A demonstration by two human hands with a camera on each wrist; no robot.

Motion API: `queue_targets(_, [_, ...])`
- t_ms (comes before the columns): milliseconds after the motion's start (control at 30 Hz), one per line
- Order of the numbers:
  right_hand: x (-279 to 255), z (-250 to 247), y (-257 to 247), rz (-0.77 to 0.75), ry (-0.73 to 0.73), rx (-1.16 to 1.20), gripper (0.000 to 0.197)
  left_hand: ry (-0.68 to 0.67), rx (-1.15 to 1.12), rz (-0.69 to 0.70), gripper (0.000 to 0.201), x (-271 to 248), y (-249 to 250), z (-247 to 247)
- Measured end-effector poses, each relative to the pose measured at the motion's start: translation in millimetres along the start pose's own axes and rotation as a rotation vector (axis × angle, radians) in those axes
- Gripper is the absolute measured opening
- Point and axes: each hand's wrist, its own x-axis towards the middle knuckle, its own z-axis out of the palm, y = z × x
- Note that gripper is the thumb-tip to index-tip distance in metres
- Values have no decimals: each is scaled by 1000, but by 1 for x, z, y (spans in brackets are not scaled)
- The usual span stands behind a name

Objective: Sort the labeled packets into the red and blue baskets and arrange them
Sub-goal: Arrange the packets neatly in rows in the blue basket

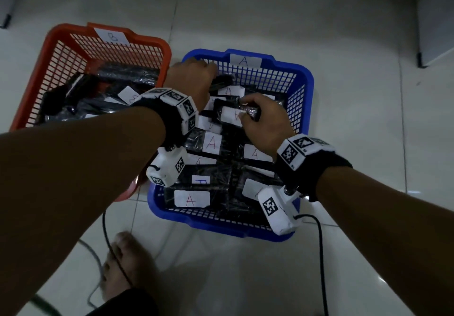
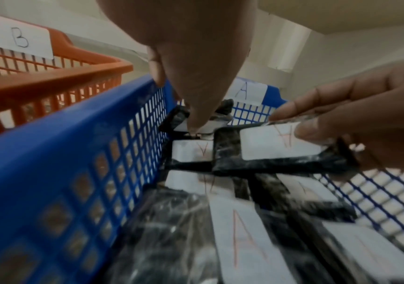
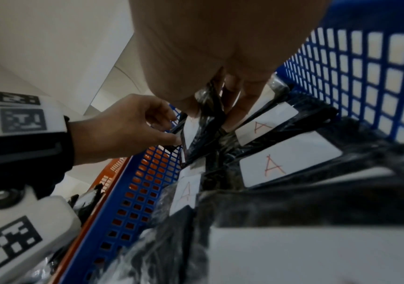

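Blue plastic mesh basket [image 1: 303, 87] tagged A holds many black plastic-wrapped packets with white A labels, mostly flat. The red mesh basket [image 1: 61, 45] tagged B holds a looser heap. Sorting looks nearly done, arranging remains. The left hand [image 1: 194, 77] pinches a far-corner packet [image 1: 222, 80]; the right hand [image 1: 264, 121] grips an A-labelled packet [image 1: 233, 115] above the pile.

Glossy pale tiled floor [image 1: 319, 32] with thin grout lines, dim light, grey furniture base [image 1: 434, 20] at right
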Motion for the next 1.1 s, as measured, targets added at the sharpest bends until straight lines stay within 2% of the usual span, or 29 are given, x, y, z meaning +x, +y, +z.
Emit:
queue_targets(100, [6,7,-4,60,-35,83,25,15,-141,-25,15,4,-10,0])
queue_targets(233, [14,22,-8,68,-128,-30,29,68,-336,-45,16,1,-21,-2])
queue_targets(400, [15,27,-11,-84,-208,-292,35,67,-452,4,24,-11,-30,-3])
queue_targets(433, [13,24,-11,-121,-176,-346,33,55,-448,5,26,-11,-32,-3])
queue_targets(500, [11,13,-11,-191,-14,-442,26,38,-447,5,28,-12,-31,-6])
queue_targets(567, [14,-4,-4,-204,96,-491,24,30,-479,-1,30,-12,-27,-11])
queue_targets(600, [16,-13,0,-176,69,-517,29,7,-491,-12,31,-12,-25,-12])
queue_targets(667, [22,-28,8,-86,-91,-579,39,-91,-497,-40,34,-11,-19,-16])
queue_targets(733, [27,-35,12,-63,-194,-642,43,-184,-545,-61,34,-9,-14,-19])
queue_targets(833, [32,-38,12,-77,-192,-631,34,-291,-591,-87,30,-7,-7,-20])
queue_targets(1000, [30,-47,5,-44,-130,-430,30,-330,-651,-142,26,-13,2,-7])
queue_targets(1100, [24,-52,-4,26,-304,-430,32,-353,-539,-91,20,-20,5,-4])
